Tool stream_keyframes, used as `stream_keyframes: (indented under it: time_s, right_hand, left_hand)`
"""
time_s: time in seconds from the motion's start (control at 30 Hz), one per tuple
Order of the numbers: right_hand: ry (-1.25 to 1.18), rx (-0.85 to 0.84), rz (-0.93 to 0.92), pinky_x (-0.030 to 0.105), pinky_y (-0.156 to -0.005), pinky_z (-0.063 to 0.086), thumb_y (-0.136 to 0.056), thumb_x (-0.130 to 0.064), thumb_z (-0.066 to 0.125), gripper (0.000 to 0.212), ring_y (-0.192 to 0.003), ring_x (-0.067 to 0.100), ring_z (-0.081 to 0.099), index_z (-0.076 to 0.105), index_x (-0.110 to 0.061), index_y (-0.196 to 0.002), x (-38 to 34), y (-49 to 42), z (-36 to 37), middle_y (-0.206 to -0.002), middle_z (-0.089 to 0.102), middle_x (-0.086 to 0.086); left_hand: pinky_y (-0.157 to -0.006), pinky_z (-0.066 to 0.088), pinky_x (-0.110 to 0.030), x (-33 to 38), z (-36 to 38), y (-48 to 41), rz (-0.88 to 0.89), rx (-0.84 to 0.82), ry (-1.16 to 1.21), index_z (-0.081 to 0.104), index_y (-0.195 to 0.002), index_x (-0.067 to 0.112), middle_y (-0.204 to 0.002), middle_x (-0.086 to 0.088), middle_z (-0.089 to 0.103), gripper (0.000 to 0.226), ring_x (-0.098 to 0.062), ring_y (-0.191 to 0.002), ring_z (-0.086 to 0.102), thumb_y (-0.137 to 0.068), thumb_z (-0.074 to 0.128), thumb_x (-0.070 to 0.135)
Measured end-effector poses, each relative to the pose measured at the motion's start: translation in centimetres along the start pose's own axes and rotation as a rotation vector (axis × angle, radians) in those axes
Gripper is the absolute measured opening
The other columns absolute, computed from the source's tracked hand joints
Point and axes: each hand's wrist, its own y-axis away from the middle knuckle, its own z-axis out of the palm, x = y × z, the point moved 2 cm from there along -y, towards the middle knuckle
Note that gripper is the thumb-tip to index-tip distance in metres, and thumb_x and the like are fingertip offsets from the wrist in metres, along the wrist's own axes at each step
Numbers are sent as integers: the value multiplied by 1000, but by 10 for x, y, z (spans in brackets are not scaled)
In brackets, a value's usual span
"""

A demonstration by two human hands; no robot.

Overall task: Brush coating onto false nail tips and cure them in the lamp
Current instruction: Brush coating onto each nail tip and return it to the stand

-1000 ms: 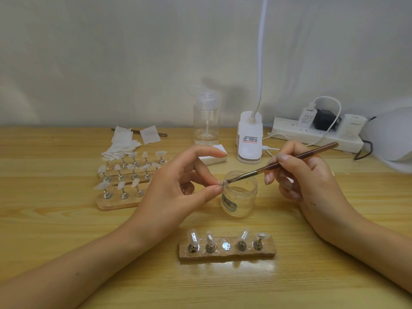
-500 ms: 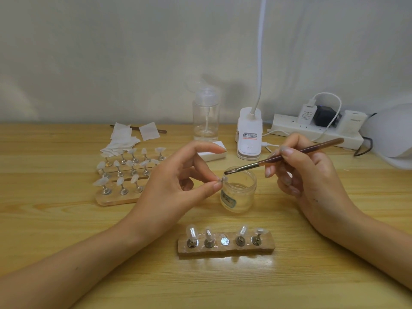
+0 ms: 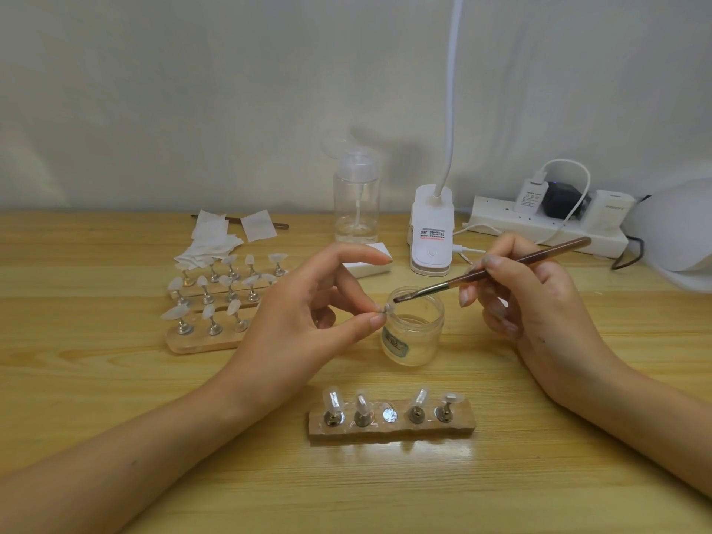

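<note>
Head view, frame centre: a nail tip point(image 3: 389, 309) is pinched in the left hand point(image 3: 304, 321) grip beside the jar point(image 3: 414, 333) rim. The brush point(image 3: 493, 269) is gripped by the right hand point(image 3: 539, 298), bristles at the nail tip.

My pale wooden table point(image 3: 115, 379) shows matt, smooth grain. The small clear plastic jar point(image 3: 414, 341) looks glossy, my thin brown brush point(image 3: 501, 269) has a varnished sheen, and the rough-edged wooden block point(image 3: 389, 433) carries shiny metal pegs point(image 3: 332, 419).
</note>
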Motion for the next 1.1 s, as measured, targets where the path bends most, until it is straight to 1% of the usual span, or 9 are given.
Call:
stream_keyframes:
  time_s: [0.13, 0.27, 0.4, 0.5, 0.63, 0.8, 0.9, 1.0, 1.1]
  right_hand:
    - [-4, -67, -26, 16, -40, 29, -92, -22, 55, 15, -49, 7, 40, 53, -12, -80, -2, 2, 3, -68, 65, 8]
    - [4, 1, 8, 15, -40, 28, -92, -22, 56, 16, -48, 6, 38, 53, -14, -78, 0, 1, 0, -65, 64, 6]
    - [-4, -57, -37, 16, -40, 29, -94, -19, 51, 15, -49, 7, 40, 53, -13, -80, -3, 2, 3, -68, 65, 7]
    - [40, -16, -1, 16, -40, 27, -100, -12, 48, 20, -48, 7, 37, 51, -10, -80, 0, 0, 1, -66, 64, 7]
    - [-20, -20, -27, 16, -40, 29, -95, -20, 55, 17, -49, 8, 38, 53, -14, -79, -3, 1, 1, -66, 64, 6]
    - [26, -11, 4, 15, -40, 29, -100, -12, 48, 20, -47, 5, 38, 52, -11, -80, 1, -1, 1, -65, 63, 7]
    - [-27, -26, -26, 15, -41, 30, -94, -19, 50, 18, -49, 7, 39, 54, -18, -77, -2, 0, 1, -66, 64, 6]
    - [14, -66, -30, 15, -41, 31, -95, -19, 55, 17, -48, 6, 40, 52, -11, -81, -2, 2, 4, -67, 65, 6]
    - [14, -7, -1, 15, -40, 29, -96, -15, 53, 17, -47, 6, 38, 53, -11, -79, -1, 0, 1, -64, 63, 6]
  left_hand:
    - [-62, 45, -48, 0, 0, 0, -1, -4, -1, 63, -122, 31, -80, 6, 67, 46, -10, -84, 70, -85, 77, 7]
    - [-62, 45, -46, 0, -1, 1, 0, -3, -5, 63, -121, 32, -80, 5, 67, 46, -11, -83, 70, -84, 77, 8]
    - [-61, 45, -46, -1, -1, 0, 0, -5, -1, 63, -121, 32, -80, 4, 67, 46, -11, -84, 70, -85, 77, 6]
    - [-62, 45, -47, -1, -1, 0, 2, -5, -3, 63, -121, 32, -81, 5, 67, 46, -10, -83, 70, -85, 77, 6]
    - [-61, 45, -46, -1, -1, 1, 4, -8, 3, 63, -121, 32, -81, 5, 67, 46, -11, -83, 70, -85, 77, 7]
    - [-60, 45, -45, -2, -1, 1, 5, -7, 1, 63, -120, 34, -81, 4, 67, 47, -11, -83, 70, -85, 77, 7]
    - [-61, 45, -46, -2, -1, 0, 6, -7, 1, 64, -121, 34, -81, 3, 66, 47, -10, -83, 70, -85, 77, 6]
    - [-62, 45, -47, -1, -1, 0, 5, -6, 3, 64, -121, 33, -81, 2, 66, 47, -11, -83, 70, -85, 77, 6]
    - [-61, 45, -46, -1, 0, 1, 4, -6, 1, 64, -120, 33, -80, 4, 66, 47, -9, -82, 69, -85, 78, 6]
